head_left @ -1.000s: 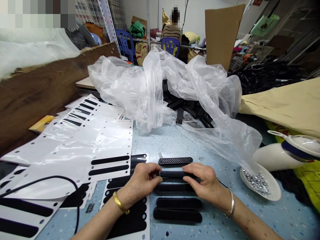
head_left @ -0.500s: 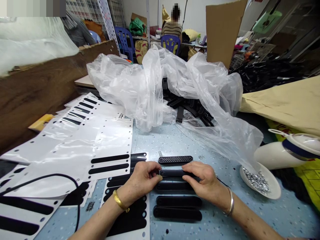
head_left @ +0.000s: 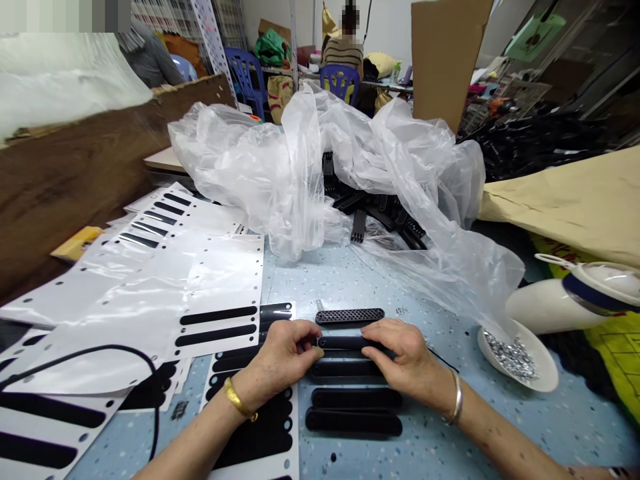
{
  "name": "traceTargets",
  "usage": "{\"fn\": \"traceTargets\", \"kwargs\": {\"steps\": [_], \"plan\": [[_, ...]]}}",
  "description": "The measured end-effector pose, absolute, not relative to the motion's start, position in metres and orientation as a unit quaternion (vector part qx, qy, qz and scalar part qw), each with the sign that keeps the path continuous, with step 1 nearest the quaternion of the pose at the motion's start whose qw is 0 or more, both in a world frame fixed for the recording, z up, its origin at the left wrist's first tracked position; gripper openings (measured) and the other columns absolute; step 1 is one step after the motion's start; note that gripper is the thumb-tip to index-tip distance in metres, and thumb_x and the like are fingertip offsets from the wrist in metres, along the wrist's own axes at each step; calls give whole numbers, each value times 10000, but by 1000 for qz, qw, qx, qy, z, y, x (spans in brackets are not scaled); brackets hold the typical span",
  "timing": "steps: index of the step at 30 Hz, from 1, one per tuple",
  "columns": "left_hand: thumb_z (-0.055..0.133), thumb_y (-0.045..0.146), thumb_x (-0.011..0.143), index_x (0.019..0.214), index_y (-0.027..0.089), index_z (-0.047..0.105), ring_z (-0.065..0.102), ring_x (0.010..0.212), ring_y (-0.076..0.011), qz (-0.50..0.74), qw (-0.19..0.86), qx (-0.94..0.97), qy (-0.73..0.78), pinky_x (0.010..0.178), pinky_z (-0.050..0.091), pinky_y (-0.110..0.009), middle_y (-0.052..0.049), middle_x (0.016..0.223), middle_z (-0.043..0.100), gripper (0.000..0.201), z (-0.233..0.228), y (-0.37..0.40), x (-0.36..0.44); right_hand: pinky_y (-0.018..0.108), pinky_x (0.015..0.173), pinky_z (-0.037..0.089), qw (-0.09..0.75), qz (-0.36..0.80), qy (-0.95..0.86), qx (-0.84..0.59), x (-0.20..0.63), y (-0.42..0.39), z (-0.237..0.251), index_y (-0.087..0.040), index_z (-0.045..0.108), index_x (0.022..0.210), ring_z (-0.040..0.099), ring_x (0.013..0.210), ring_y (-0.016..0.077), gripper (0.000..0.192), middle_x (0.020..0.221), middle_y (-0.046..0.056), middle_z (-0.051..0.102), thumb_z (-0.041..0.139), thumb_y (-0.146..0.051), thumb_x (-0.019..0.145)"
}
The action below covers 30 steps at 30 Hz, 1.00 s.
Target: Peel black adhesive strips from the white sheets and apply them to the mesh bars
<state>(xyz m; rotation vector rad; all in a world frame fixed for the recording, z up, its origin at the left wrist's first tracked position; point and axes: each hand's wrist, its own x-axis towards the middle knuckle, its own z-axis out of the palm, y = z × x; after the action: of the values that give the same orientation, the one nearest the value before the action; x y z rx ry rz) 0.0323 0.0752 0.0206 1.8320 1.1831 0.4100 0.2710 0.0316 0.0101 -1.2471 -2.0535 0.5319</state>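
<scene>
Between both sets of fingers sits a long black plastic strip [head_left: 345,343], pinched at each end: left hand [head_left: 283,357] grips the left tip, right hand [head_left: 403,357] covers the right end. Just past the fingers lies a grille-patterned strip [head_left: 350,315] on the blue counter [head_left: 350,280]. Nearer the wrists, three more black strips [head_left: 355,410] lie in a row. Off right, a white dish of small metal bits [head_left: 515,357]; off left, white backing sheets [head_left: 200,293].
</scene>
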Motion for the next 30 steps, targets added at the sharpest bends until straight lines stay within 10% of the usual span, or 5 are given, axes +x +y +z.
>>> {"fn": "traceTargets", "kwargs": {"steps": [30], "plan": [[600, 168, 723, 780, 157, 676, 555, 583, -132, 175, 454, 740, 465, 576, 450, -256, 8, 641, 631, 96, 27, 75, 33, 351, 701, 534, 335, 207, -789, -473, 275, 31, 10, -184, 702, 934, 664, 752, 203, 129, 833, 64, 730, 625, -168, 831]]}}
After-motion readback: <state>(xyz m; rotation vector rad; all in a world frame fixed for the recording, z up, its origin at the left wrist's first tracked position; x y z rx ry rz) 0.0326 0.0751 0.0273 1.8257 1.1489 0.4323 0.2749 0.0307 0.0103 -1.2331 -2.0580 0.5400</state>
